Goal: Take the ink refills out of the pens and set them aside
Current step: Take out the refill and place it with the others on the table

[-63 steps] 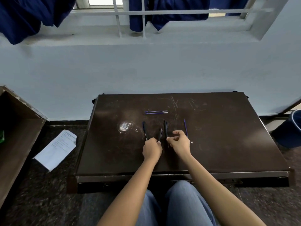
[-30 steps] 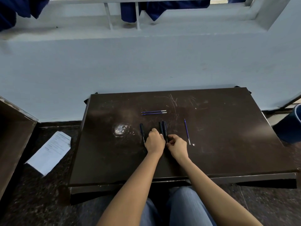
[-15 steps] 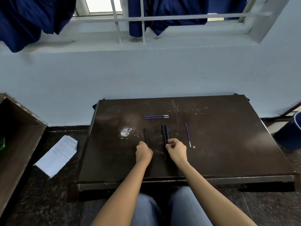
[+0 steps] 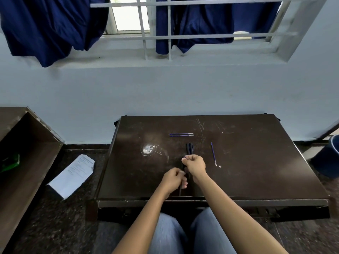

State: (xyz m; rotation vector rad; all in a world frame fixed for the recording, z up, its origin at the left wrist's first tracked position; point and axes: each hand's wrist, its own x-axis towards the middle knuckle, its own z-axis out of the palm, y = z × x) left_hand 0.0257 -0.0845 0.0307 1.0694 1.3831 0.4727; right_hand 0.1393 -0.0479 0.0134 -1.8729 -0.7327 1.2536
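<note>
1. Both hands meet over the near middle of the dark surface [image 4: 256,171], gripping one black pen [image 4: 181,182] between them.
2. The left hand [image 4: 173,181] is curled closed around the pen's lower part; the pen's near end sticks out below the fist, toward the surface's front edge.
3. The right hand [image 4: 195,165] is clamped on the pen's upper end, thumb and fingers pinched together – the two hands sit just beside each other, knuckles nearly touching.
4. Just beyond the right hand lie two black pens [image 4: 189,149], side by side and touching, pointing away from the person. That makes three pens counted; whether the held one still contains its ink cannot be told.
5. Three ink refills lie on the surface: a pair of refills [image 4: 181,134] placed crosswise near the far middle, parallel and touching, and a single refill [image 4: 213,154] lying lengthwise to the right of the pens, well apart from the pair.
6. A small pale speck [image 4: 220,166] lies just beside the single refill's near tip – too small to identify.
7. A shiny whitish smear [image 4: 149,150] marks the surface left of the pens.
8. On the floor to the left lies one sheet of printed paper [image 4: 73,176].
</note>
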